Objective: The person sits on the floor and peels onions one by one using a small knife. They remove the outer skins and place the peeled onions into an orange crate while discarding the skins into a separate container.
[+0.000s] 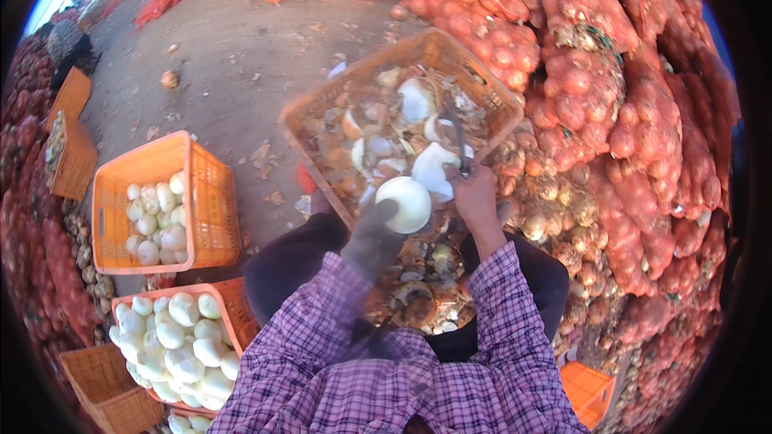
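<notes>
My left hand [375, 238], in a dark glove, grips a peeled white onion [409, 205] over the near edge of a tilted orange plastic crate [329, 91]. Just to the right, my bare right hand [473, 190] is closed on a thin dark tool [461, 135], which looks like a knife; its blade is blurred. Beside my right fingers is a white piece of onion peel [431, 170]; whether the hand touches it is unclear. Onion skins and pale peel pieces [416, 99] fill the crate. Between my legs lie more skins and onions [416, 298].
At left stands an orange crate [188, 205] partly filled with peeled onions. Nearer is a heaped crate of peeled onions [181, 337]. Red mesh sacks of onions [579, 84] pile up on the right, with loose unpeeled onions [543, 217] below. A person [69, 48] sits far left.
</notes>
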